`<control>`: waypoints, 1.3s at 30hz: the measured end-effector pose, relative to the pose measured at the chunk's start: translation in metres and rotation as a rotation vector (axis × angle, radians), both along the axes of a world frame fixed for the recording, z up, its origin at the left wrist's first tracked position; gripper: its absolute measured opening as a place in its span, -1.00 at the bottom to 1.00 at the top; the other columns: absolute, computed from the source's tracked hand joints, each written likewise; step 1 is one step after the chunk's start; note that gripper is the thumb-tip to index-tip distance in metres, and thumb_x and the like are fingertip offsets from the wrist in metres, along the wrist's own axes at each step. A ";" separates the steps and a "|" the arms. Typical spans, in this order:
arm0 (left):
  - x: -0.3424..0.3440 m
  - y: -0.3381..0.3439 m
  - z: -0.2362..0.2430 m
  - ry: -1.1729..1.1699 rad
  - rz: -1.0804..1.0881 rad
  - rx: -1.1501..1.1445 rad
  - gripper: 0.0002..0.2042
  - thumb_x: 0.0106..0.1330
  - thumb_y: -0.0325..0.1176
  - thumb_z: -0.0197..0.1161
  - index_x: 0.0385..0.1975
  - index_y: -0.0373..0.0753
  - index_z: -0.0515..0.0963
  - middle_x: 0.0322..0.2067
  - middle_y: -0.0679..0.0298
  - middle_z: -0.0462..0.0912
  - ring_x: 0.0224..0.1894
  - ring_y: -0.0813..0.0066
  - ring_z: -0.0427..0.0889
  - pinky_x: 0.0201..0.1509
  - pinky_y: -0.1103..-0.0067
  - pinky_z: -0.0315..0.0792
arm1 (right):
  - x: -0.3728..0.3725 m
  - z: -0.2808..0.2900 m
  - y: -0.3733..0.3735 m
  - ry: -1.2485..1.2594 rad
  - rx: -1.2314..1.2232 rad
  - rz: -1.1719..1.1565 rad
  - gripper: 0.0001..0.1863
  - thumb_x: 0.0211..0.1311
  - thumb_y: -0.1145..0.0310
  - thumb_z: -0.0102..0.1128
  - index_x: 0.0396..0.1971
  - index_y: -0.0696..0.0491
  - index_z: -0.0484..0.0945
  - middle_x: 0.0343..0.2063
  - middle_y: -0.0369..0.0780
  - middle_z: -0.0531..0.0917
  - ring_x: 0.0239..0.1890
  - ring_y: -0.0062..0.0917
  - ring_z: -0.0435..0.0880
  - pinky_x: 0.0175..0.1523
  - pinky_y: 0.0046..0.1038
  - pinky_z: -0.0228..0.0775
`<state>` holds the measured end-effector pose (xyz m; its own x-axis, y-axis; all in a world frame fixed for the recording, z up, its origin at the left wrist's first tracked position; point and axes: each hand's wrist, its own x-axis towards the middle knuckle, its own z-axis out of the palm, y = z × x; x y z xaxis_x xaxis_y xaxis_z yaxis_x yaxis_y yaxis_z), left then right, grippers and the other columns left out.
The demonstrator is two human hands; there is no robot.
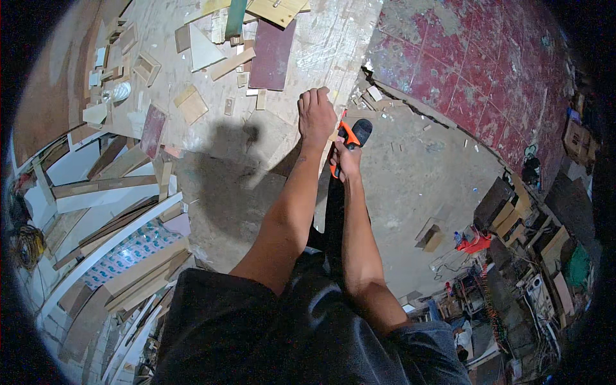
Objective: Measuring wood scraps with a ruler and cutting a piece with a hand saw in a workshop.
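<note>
My left hand [316,119] presses down on a pale, worn board [321,61], close to its right edge, with the fingers extended and nothing in them. Just beside that edge, my right hand [347,160] is closed around the handle of an orange-and-black tool [350,134] that looks like a handsaw. Its blade cannot be made out from here. A dark rounded shape [362,131], possibly a shoe, shows past the tool.
Wood offcuts and a maroon panel [272,54] lie on the board, with a spiral bulb [120,91] at left. Stacked planks [106,192] crowd the left side. Maroon flooring [462,70] spans the upper right. Clutter and a red object [475,242] are at lower right.
</note>
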<state>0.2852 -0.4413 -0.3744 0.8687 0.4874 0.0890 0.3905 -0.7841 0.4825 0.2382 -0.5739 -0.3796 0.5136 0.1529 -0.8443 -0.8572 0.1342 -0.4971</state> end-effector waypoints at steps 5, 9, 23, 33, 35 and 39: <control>-0.003 0.003 0.000 -0.003 0.000 0.005 -0.70 0.17 -0.49 0.10 -0.07 -0.24 0.46 -0.17 0.12 0.50 -0.06 0.10 0.43 0.06 0.26 0.30 | -0.011 0.012 0.013 -0.161 -0.164 0.010 -0.84 0.36 0.41 0.17 -0.44 0.05 0.44 -0.74 -0.41 0.36 -0.78 -0.68 0.26 -0.63 -0.51 0.18; -0.004 0.005 -0.001 0.008 0.000 0.014 -0.71 0.17 -0.49 0.10 -0.07 -0.24 0.46 -0.17 0.12 0.50 -0.05 0.11 0.44 0.06 0.26 0.31 | -0.013 0.013 0.022 -0.006 -0.040 -0.167 -0.84 0.38 0.43 0.14 -0.42 0.00 0.39 -0.70 -0.43 0.36 -0.74 -0.69 0.27 -0.62 -0.52 0.17; -0.001 -0.002 0.002 0.004 0.005 0.010 -0.73 0.18 -0.46 0.12 -0.08 -0.20 0.46 -0.21 0.15 0.48 -0.07 0.15 0.44 0.03 0.28 0.32 | -0.045 -0.006 -0.025 0.223 0.155 -0.345 -0.88 0.34 0.41 0.19 -0.41 0.05 0.48 -0.68 -0.40 0.38 -0.74 -0.67 0.29 -0.65 -0.51 0.16; 0.003 0.001 0.004 0.012 0.001 -0.009 -0.74 0.18 -0.46 0.12 -0.10 -0.22 0.46 -0.21 0.13 0.50 -0.07 0.13 0.45 0.02 0.27 0.33 | -0.035 -0.018 -0.028 -0.064 -0.255 -0.163 -0.88 0.30 0.37 0.27 -0.29 0.10 0.59 -0.60 -0.39 0.51 -0.63 -0.69 0.43 -0.53 -0.56 0.25; -0.002 0.005 0.002 0.017 0.010 -0.007 -0.73 0.18 -0.47 0.12 -0.10 -0.22 0.46 -0.21 0.13 0.50 -0.07 0.13 0.45 0.02 0.27 0.33 | -0.029 -0.015 -0.026 -0.098 -0.248 -0.132 -0.79 0.28 0.32 0.34 -0.25 0.17 0.65 -0.44 -0.37 0.64 -0.42 -0.68 0.54 -0.27 -0.57 0.37; -0.005 0.006 0.000 0.028 0.010 0.011 -0.72 0.18 -0.47 0.13 -0.09 -0.21 0.45 -0.21 0.14 0.49 -0.08 0.14 0.45 0.01 0.27 0.33 | -0.010 -0.008 -0.021 -0.207 -0.337 0.174 -0.79 0.25 0.34 0.38 -0.23 0.18 0.68 -0.34 -0.34 0.68 -0.30 -0.67 0.59 -0.12 -0.55 0.41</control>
